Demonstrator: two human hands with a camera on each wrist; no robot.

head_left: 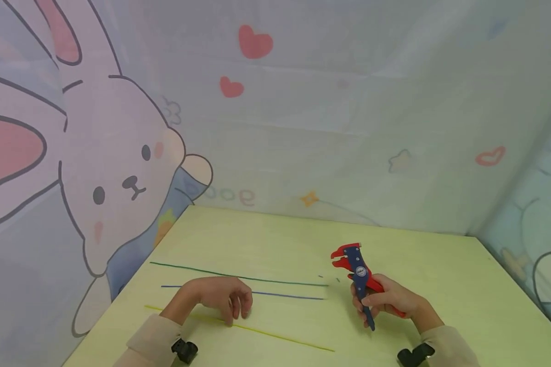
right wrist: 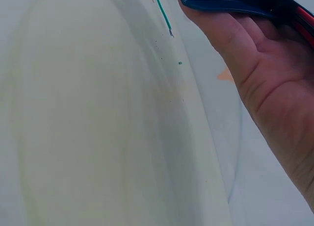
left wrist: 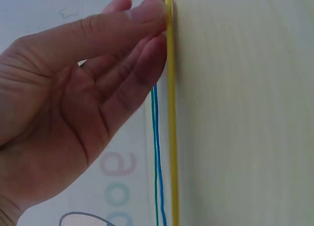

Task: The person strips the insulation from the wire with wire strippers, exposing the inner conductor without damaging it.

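Three thin wires lie roughly side by side on the table: a green wire [head_left: 280, 281], a blue wire [head_left: 289, 295] and, nearest me, a yellow wire [head_left: 275, 335]. My left hand [head_left: 225, 297] hangs over the yellow wire with loosely bent fingers. Its thumb and fingertips [left wrist: 156, 49] are right at that wire in the left wrist view. On the right, my right hand [head_left: 390, 298] grips a red-and-blue wire stripper [head_left: 360, 271] by its handles, with the jaws pointing up and left. Bare metal shows at the green wire's end in the right wrist view.
Tiny insulation scraps [head_left: 337, 280] lie beyond the wires' right ends, one of them a green scrap [right wrist: 180, 63]. The pale yellow table [head_left: 441, 275] is bordered at the back and sides by a printed cloth [head_left: 321, 127] with a rabbit and hearts.
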